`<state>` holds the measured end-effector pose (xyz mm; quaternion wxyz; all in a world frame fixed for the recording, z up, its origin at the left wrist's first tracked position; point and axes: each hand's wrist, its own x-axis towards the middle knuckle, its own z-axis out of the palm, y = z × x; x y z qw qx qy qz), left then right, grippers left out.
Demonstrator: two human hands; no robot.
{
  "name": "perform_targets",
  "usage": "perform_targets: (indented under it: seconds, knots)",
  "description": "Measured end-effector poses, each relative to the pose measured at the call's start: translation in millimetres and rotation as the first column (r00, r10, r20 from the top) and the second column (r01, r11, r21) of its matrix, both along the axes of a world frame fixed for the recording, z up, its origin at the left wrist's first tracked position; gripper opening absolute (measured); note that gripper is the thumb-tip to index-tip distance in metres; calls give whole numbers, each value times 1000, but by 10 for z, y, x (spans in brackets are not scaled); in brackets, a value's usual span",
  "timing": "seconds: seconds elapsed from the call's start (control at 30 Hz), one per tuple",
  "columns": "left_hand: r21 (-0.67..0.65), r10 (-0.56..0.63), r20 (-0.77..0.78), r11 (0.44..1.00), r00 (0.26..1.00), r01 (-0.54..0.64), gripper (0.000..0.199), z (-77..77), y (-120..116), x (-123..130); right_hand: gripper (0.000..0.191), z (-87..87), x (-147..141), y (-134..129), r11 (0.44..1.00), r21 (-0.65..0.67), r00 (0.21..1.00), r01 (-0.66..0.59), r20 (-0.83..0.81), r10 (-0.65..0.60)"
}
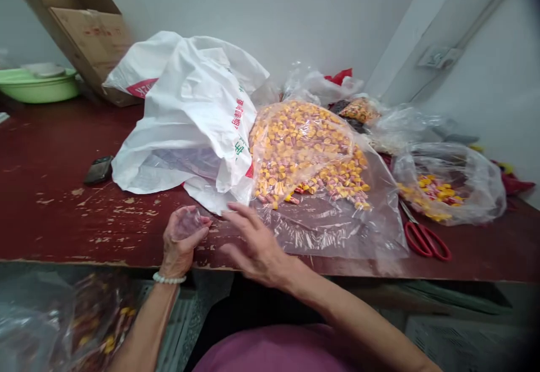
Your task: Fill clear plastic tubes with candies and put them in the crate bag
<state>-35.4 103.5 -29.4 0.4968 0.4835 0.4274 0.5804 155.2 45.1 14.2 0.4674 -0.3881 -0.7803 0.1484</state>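
My left hand [179,240], with a pale bead bracelet on the wrist, is wrapped around a small clear plastic piece [188,224]; whether it is a bottle or a cup I cannot tell. To its right my right hand [255,242] hovers over the table's front edge, fingers spread and slightly blurred, holding nothing. Beyond the hands lies a white sack [194,96] with red and green print, its mouth open toward me and clear plastic inside. Beside it a large clear bag [329,237] holds a heap of small yellow-topped pieces [307,141] with pinkish bodies.
Red-handled scissors [426,241] lie at the right, near a smaller clear bag [485,192] of similar pieces. A dark phone-like object [99,170] rests left of the sack. Behind stand a cardboard box [95,40] and a green basin [37,90]. Filled bags [97,321] sit below the table.
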Motion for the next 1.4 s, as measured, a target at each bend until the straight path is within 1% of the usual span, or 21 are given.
perform_targets:
  seconds: [0.03, 0.07, 0.1, 0.13, 0.17, 0.23, 0.27, 0.33, 0.43, 0.53, 0.6, 0.67, 0.73, 0.8, 0.9, 1.0, 1.07, 1.17, 1.23, 1.3, 1.4]
  knots:
    - [-20, -19, 86, 1000, 996, 21, 58, 13, -26, 11, 42, 16, 234, -27, 994, 10, 994, 105, 17, -105]
    - [-34, -31, 148, 999, 988, 37, 58, 22, -56, 24, 30, 11, 475, -29, 974, -2, 973, 228, 27, -228]
    - [-46, -44, 184, 998, 982, 54, 58, 31, -90, 41, 23, -14, 708, -7, 935, -39, 935, 352, 56, -349]
    - [-55, -58, 194, 996, 979, 70, 58, 41, -131, 65, 20, -53, 917, 34, 873, -84, 874, 480, 128, -468]
    - [-64, -69, 189, 995, 980, 82, 59, 52, -178, 98, 18, -103, 1088, 88, 808, -103, 803, 580, 241, -545]
    - [-75, -104, 148, 990, 984, 116, 61, 86, -289, 192, 17, -210, 1296, 211, 739, -109, 710, 664, 399, -580]
    - [-75, -133, 114, 987, 985, 142, 62, 108, -348, 250, 18, -259, 1336, 272, 733, -110, 691, 672, 447, -567]
    - [-74, -200, 11, 977, 980, 201, 62, 161, -459, 376, 22, -337, 1328, 381, 741, -128, 693, 660, 485, -533]
    - [-88, -284, -168, 958, 944, 272, 58, 230, -574, 536, 17, -389, 1252, 469, 735, -173, 702, 656, 496, -511]
    - [-97, -337, -255, 941, 906, 323, 56, 255, -623, 625, 24, -344, 1193, 394, 721, -200, 714, 663, 459, -529]
    - [-103, -369, -266, 930, 891, 354, 56, 256, -643, 666, 33, -252, 1120, 237, 748, -262, 788, 610, 305, -535]
    - [-116, -404, -260, 915, 877, 386, 56, 263, -669, 718, 35, -125, 986, 28, 825, -350, 881, 444, 6, -472]
    - [-120, -448, -266, 894, 854, 432, 55, 282, -701, 789, 28, -1, 810, -170, 897, -355, 891, 265, -265, -368]
    - [-91, -484, -304, 872, 821, 480, 53, 309, -732, 867, 22, 84, 649, -309, 930, -312, 884, 196, -353, -305]
    - [-6, -491, -380, 849, 784, 528, 51, 348, -769, 956, 17, 119, 536, -399, 942, -277, 923, 189, -277, -266]
    - [49, -489, -409, 832, 771, 553, 52, 379, -789, 991, 14, 93, 575, -425, 953, -228, 959, 199, -154, -238]
    - [43, -495, -406, 829, 768, 557, 49, 402, -798, 993, 13, 77, 633, -445, 964, -187, 974, 187, -92, -207]
    - [-20, -547, -345, 817, 763, 576, 46, 441, -822, 998, 16, 59, 697, -503, 976, -157, 988, 149, -21, -155]
    - [-70, -596, -286, 794, 750, 604, 45, 458, -849, 1012, 19, 41, 713, -561, 977, -158, 989, 142, -6, -144]
    - [-86, -614, -263, 783, 744, 616, 44, 457, -875, 1032, 23, 15, 716, -620, 975, -171, 990, 139, -8, -142]
    - [-56, -552, -327, 822, 767, 567, 45, 418, -867, 1043, 29, -46, 738, -643, 973, -202, 994, 107, -2, -110]
